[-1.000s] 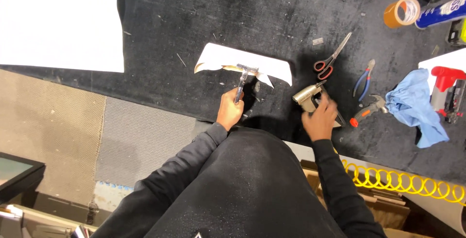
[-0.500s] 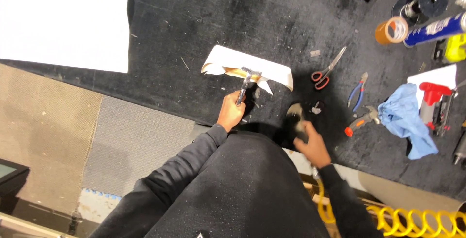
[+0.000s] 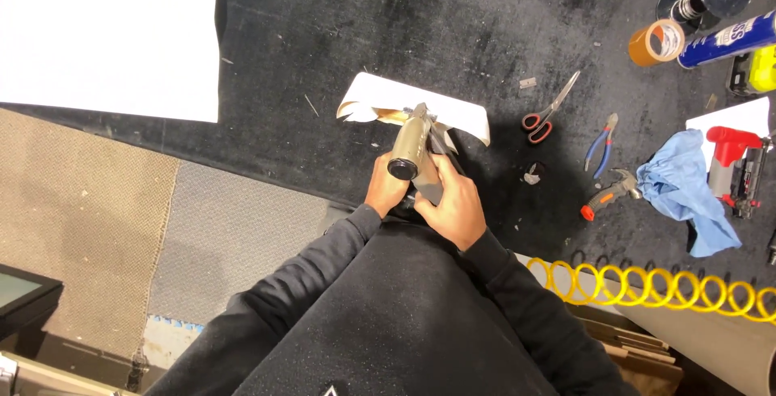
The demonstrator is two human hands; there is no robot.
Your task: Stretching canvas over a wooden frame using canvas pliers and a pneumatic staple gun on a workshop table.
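A tan and grey pneumatic stapler is pressed nose-first onto a folded white piece with a curled brown edge, lying on the black work surface. My right hand is wrapped around the tool's grey handle. Just left of it, my left hand is closed against the underside of the tool's round rear end. The two hands touch, and both dark sleeves reach up from the bottom of the view. The tool and my hands hide the near part of the white piece.
To the right lie red-handled scissors, blue pliers, an orange-handled hammer, a blue rag and a red nailer. A tape roll and blue can sit far right. A yellow coiled hose runs along the near edge.
My right hand carried the stapler from the right over to the white piece. My left hand, which held a small tool on the piece, now closes against the stapler.
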